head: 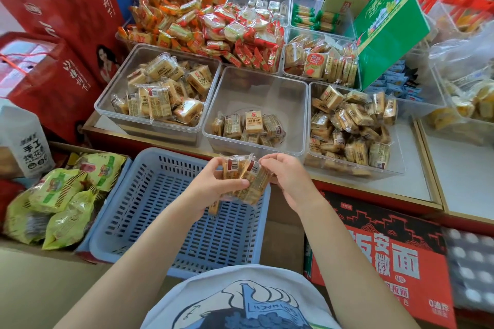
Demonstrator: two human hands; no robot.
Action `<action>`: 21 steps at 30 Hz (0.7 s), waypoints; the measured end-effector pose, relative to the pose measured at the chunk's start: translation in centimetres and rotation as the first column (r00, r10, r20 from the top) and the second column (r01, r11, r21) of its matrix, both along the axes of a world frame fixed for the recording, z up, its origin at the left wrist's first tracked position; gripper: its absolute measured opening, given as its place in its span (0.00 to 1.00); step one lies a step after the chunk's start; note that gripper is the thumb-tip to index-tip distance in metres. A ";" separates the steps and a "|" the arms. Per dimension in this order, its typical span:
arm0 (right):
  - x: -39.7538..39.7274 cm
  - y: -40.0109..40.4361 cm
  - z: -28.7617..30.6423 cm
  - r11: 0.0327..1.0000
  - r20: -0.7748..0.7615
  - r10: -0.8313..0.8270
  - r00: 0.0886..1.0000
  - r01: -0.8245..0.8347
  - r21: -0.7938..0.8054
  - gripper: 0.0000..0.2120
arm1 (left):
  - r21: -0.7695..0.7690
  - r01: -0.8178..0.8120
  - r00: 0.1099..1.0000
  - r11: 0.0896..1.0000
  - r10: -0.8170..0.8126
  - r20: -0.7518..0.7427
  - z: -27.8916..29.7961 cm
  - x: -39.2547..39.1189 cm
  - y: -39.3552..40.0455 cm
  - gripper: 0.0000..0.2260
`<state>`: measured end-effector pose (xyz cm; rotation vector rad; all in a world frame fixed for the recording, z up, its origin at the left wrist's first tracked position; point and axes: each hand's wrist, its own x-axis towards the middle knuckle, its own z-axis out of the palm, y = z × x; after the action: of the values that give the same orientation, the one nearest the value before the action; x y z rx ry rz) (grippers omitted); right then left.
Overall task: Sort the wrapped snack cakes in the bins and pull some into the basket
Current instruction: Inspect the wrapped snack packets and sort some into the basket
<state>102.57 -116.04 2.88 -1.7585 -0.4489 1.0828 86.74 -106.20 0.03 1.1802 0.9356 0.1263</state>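
Snack cakes (pixel 244 177), blocky in crinkly clear wrap, are being gripped by the left hand (pixel 213 184) and pinched by the right hand (pixel 287 177) over the slotted blue plastic basket (pixel 149 211)

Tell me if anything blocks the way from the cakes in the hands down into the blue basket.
Nothing visible does. The left hand and right hand hold the bundle of wrapped snack cakes over the blue basket, near its far right corner; open basket lies below.
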 end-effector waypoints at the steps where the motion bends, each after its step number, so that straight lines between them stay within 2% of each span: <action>1: 0.2 0.0 -0.1 1.000 0.044 0.025 0.999 -0.024 -0.010 0.06 | 0.020 0.010 1.000 1.000 -0.010 -0.005 0.0 -0.1 0.1 0.29; 8: -0.3 0.5 -0.3 0.991 0.236 0.088 0.968 -0.109 0.076 0.05 | 0.087 0.118 0.992 0.989 -0.114 -0.051 0.3 0.5 0.0 0.24; 10: -0.3 0.6 -0.1 0.987 0.227 0.090 0.970 -0.117 0.108 0.05 | 0.092 0.106 0.994 0.990 -0.103 -0.040 0.5 0.4 -0.2 0.24; 13: 0.0 0.5 0.0 0.989 0.178 0.013 0.984 -0.039 0.144 0.01 | 0.059 0.053 0.999 0.997 -0.053 0.001 0.6 0.1 -0.2 0.24; 17: 0.2 0.3 -0.2 0.992 0.164 0.037 0.986 -0.056 0.109 0.09 | 0.019 0.011 0.999 1.000 -0.011 0.030 0.5 -0.5 0.1 0.32; 21: 0.0 0.4 -0.4 0.992 0.200 -0.022 0.979 -0.004 0.127 0.13 | 0.003 0.058 0.998 0.998 -0.058 0.027 0.7 -0.3 -0.1 0.32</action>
<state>102.59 -115.67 2.51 -1.7620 -0.6202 0.8534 86.45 -106.27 0.72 1.2037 0.8768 0.0967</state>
